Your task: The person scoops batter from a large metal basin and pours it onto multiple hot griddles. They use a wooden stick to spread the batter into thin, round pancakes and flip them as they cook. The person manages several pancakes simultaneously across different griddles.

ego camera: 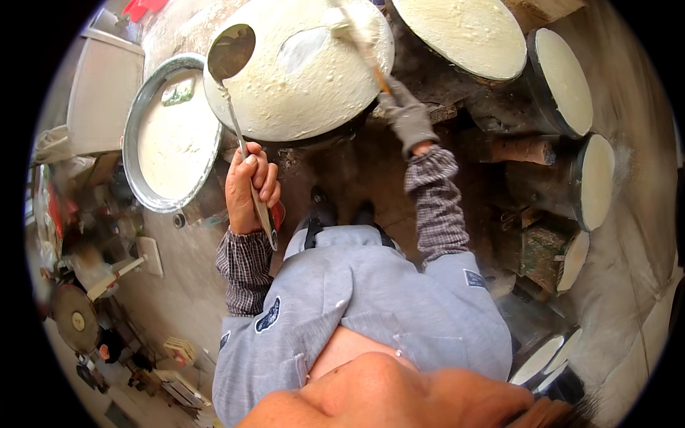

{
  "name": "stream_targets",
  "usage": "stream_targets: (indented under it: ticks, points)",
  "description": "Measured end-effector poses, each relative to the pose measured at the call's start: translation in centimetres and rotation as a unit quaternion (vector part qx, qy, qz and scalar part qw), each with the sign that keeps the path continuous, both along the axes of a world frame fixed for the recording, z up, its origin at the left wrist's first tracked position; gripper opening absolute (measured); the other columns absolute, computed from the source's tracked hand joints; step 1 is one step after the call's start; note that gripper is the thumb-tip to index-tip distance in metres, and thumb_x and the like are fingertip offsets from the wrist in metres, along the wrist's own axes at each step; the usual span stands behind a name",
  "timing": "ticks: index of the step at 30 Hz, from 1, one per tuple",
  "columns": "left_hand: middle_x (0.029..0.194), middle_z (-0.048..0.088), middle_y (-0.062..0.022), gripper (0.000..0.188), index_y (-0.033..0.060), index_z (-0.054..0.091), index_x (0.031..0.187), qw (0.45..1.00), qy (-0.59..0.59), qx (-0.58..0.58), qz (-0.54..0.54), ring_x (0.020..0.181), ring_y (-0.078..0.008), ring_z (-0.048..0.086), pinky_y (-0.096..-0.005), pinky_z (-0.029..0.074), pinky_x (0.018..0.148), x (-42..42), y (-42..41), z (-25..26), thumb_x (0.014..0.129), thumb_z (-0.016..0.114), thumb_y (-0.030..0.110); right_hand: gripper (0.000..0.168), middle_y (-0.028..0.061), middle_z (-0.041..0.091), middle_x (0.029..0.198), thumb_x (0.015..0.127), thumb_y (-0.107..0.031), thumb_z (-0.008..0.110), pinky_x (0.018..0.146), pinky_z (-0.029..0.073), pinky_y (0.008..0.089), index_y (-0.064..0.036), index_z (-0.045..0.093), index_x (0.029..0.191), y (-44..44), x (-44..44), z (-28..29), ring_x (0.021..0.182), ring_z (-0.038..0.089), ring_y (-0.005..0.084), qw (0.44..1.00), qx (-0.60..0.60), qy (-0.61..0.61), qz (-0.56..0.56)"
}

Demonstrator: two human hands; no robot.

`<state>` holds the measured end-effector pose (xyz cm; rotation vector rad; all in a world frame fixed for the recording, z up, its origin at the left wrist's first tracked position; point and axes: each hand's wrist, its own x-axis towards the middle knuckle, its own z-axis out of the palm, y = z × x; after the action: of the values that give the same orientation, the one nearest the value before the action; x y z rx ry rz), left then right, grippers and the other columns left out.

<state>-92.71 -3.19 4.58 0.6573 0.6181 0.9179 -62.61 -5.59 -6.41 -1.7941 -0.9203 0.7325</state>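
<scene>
My bare left hand [251, 184] grips the handle of a metal ladle [231, 51]. The ladle's bowl is above the left part of a large round griddle [278, 104] coated with lumpy, pale yellow batter. A smooth whitish patch [302, 49] shows near its middle. In a grey knitted glove, my right hand [408, 113] is closed on a wooden-handled tool [381, 80] at the griddle's right edge. The tool's far end is blurred over the batter, so its shape is unclear. Left of the griddle stands a metal basin [131, 160] of creamy batter.
More batter-coated round griddles [465, 32] curve along my right, among them one on a dark drum-like stand [596, 182]. Bricks [522, 151] jut out between the stands. A pale cabinet [104, 91] stands at the far left. An electric fan [77, 320] and clutter occupy the lower left.
</scene>
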Motion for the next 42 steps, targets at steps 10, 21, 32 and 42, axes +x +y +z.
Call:
stream_targets:
  ticks: [10,21,32,42]
  points:
    - [0.066,0.036,0.0008,0.019,0.0030,0.050,0.112,1.000,0.005,0.023,-0.013,0.047,-0.0075,0.035,-0.0208,0.036,0.036,0.6,-1.4,0.6,0.097,0.048,0.014,0.042,0.0018,0.069,0.102,0.094,-0.016,0.064,0.075,0.051,0.0238,-0.019,0.056,0.135,-3.5,0.4,0.9,0.081,0.058,0.0067,0.998,-0.034,-0.022,-0.046]
    - [0.067,0.036,0.0007,0.018,0.0036,0.050,0.113,1.000,0.006,0.011,-0.009,0.048,-0.0076,0.035,-0.0208,0.035,0.036,0.4,-3.0,0.8,0.098,0.047,0.014,0.040,0.0025,0.067,0.099,0.097,-0.018,0.060,0.076,0.049,0.0221,-0.009,0.054,0.136,-0.2,4.0,2.5,0.084,0.057,0.0071,0.994,0.023,0.104,0.038]
    - [0.068,0.037,0.0005,0.018,0.0042,0.050,0.112,1.000,-0.010,0.001,-0.001,0.049,-0.0081,0.036,-0.0213,0.037,0.037,-0.1,-2.9,0.5,0.098,0.048,0.015,0.039,-0.0033,0.058,0.069,0.099,-0.026,0.056,0.039,0.033,0.0189,-0.019,0.053,0.138,-5.0,2.3,1.6,0.046,0.041,0.0021,0.977,-0.027,0.199,0.065]
    - [0.066,0.038,0.0001,0.016,0.0056,0.051,0.110,0.999,-0.020,-0.013,0.022,0.048,-0.0087,0.038,-0.0219,0.037,0.036,-0.3,-3.1,0.9,0.097,0.050,0.015,0.044,-0.0023,0.061,0.070,0.098,-0.031,0.057,0.040,0.037,0.0195,-0.019,0.050,0.140,-2.3,2.1,4.8,0.044,0.044,0.0034,0.979,-0.088,0.138,0.123]
